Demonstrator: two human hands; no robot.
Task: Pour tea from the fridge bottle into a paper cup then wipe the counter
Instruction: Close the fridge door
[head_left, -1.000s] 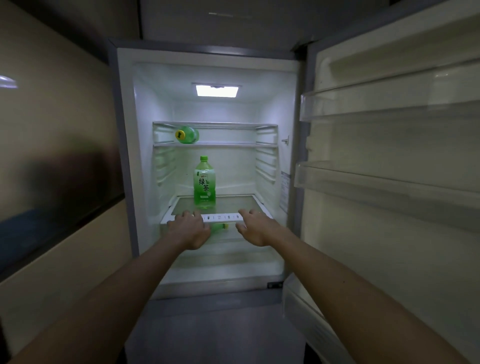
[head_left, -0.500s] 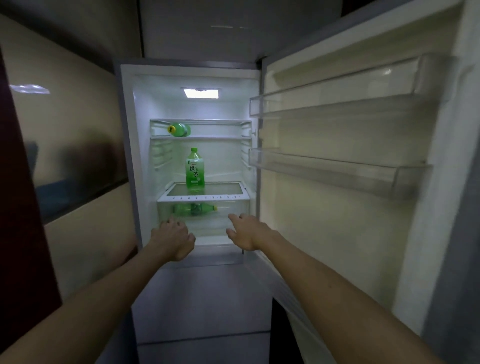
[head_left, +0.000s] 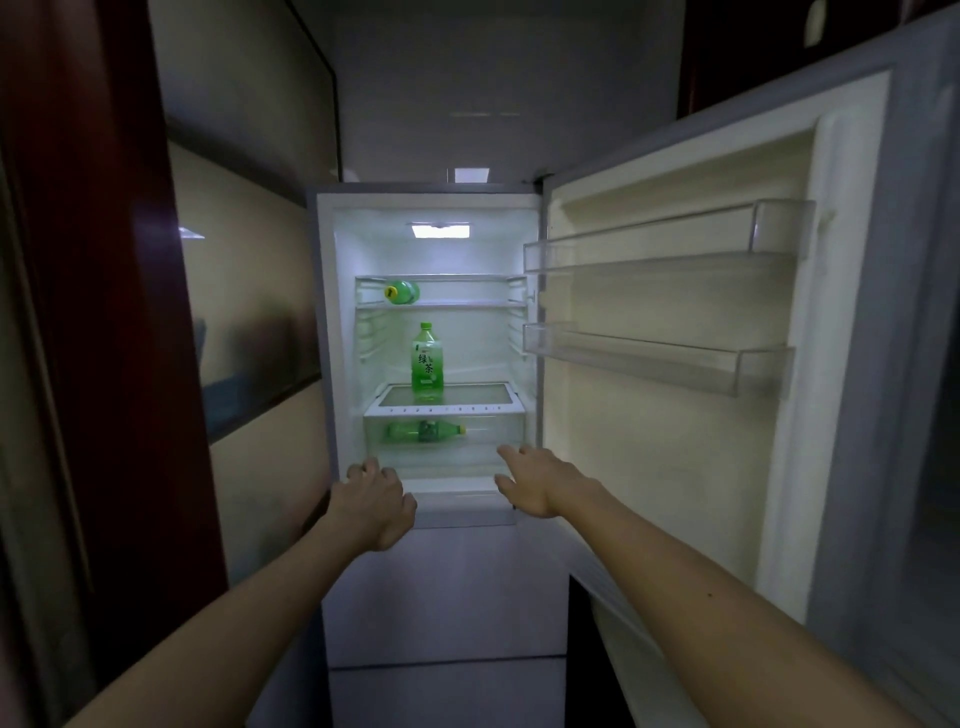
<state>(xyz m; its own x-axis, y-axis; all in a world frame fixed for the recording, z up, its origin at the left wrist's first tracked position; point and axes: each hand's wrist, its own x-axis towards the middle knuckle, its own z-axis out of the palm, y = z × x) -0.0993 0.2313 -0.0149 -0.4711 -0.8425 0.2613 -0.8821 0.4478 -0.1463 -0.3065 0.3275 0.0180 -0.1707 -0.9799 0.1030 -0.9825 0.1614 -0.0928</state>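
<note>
The fridge (head_left: 326, 322) stands open ahead of me, lit inside. A green tea bottle (head_left: 427, 364) stands upright on the glass shelf (head_left: 488, 395). A second green bottle (head_left: 423, 431) lies on its side in the clear drawer below, and a third (head_left: 401, 292) lies on the top shelf. My left hand (head_left: 375, 501) hovers at the fridge's lower left edge with loosely curled fingers, holding nothing. My right hand (head_left: 535, 480) reaches toward the drawer's right end with relaxed fingers, also holding nothing. No paper cup or counter is in view.
The fridge door (head_left: 675, 415) swings open to the right with two clear door bins (head_left: 649, 358). A dark red panel (head_left: 104, 312) and a beige wall (head_left: 249, 312) close in on the left. Closed lower fridge drawers (head_left: 447, 597) sit below my hands.
My hands have let go of the glass shelf's front edge and drawn back and down. The view has pulled away from the fridge, showing more of the door and the left wall.
</note>
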